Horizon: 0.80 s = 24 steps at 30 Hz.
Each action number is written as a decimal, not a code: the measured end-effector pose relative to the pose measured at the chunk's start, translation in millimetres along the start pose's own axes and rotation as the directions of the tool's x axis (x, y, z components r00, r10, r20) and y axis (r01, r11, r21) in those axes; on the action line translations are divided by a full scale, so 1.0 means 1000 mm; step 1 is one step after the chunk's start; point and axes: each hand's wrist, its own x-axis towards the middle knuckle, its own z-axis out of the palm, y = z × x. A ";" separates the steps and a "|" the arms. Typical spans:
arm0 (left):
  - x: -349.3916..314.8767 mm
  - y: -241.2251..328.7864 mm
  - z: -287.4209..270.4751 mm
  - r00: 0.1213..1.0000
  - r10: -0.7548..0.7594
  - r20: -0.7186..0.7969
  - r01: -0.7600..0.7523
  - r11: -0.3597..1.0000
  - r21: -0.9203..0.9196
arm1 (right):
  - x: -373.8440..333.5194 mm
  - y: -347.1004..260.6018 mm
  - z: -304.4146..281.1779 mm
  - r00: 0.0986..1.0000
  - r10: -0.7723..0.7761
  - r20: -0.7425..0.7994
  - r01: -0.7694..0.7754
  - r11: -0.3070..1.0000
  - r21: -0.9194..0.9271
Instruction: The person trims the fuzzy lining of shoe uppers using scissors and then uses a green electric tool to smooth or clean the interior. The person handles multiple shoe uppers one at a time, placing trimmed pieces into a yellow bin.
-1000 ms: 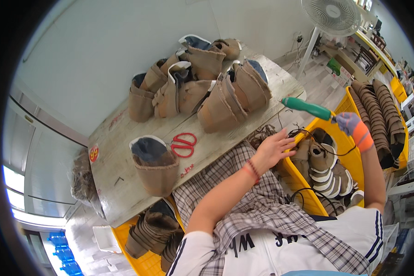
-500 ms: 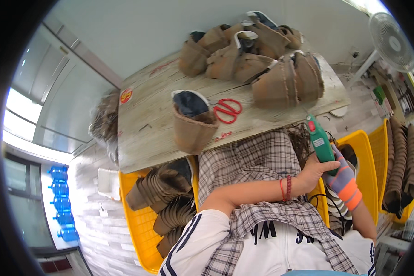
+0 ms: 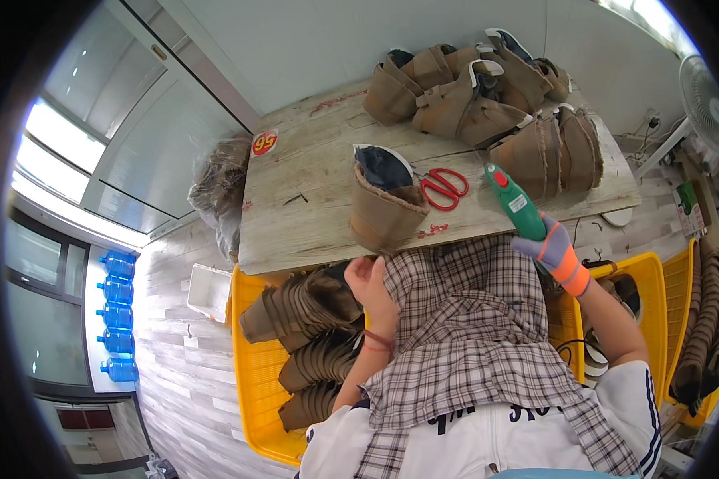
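Observation:
In my right hand [image 3: 545,243], which wears a grey and orange glove, is a green handheld power tool [image 3: 522,209] with a red button. Its tip points up over the table near the right-hand stack of shoe uppers [image 3: 547,156]. My bare left hand [image 3: 369,289] is at the table's front edge, fingers loosely curled and apart, with nothing visible in them. Just beyond it a single brown shoe upper [image 3: 382,214] with dark lining and a white rim stands on the table. Red-handled scissors [image 3: 444,190] lie to its right.
More brown uppers [image 3: 471,100] are heaped at the back of the wooden table [image 3: 295,207]. Yellow baskets [image 3: 252,391] of stacked uppers flank my lap on both sides. A white fan [image 3: 707,108] stands at the far right; a plastic-wrapped bundle [image 3: 220,188] sits left of the table.
My left hand has left the tool and moved left to the table edge near the single upper. My right hand, still holding the tool, has moved left and up. The view has shifted.

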 end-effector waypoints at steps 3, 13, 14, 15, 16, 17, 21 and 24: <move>0.028 0.005 0.008 0.985 -0.036 0.170 0.066 0.983 -0.174 | 0.015 0.000 0.013 0.996 -0.053 -0.069 0.048 0.995 -0.082; 0.092 0.098 0.011 0.840 -0.326 0.433 0.529 0.666 -0.526 | 0.004 -0.006 0.017 0.930 -0.362 -0.061 0.286 0.820 -0.496; 0.098 0.106 0.002 0.814 -0.315 0.489 0.563 0.634 -0.530 | 0.000 -0.010 0.014 0.921 -0.389 -0.024 0.326 0.802 -0.502; 0.103 0.110 -0.008 0.784 -0.301 0.543 0.598 0.600 -0.531 | -0.003 -0.013 0.012 0.909 -0.416 0.012 0.364 0.782 -0.506; 0.107 0.112 -0.015 0.752 -0.283 0.596 0.632 0.566 -0.529 | -0.005 -0.015 0.010 0.895 -0.443 0.047 0.403 0.760 -0.509; 0.110 0.112 -0.019 0.778 -0.322 0.540 0.614 0.574 -0.542 | -0.006 -0.016 0.011 0.873 -0.484 0.065 0.440 0.721 -0.536; 0.112 0.113 -0.023 0.780 -0.439 0.446 0.626 0.547 -0.556 | -0.011 -0.018 0.015 0.794 -0.599 0.108 0.527 0.588 -0.614; 0.113 0.107 -0.026 0.735 -0.468 0.492 0.678 0.500 -0.538 | -0.011 -0.017 0.014 0.783 -0.603 0.155 0.538 0.532 -0.654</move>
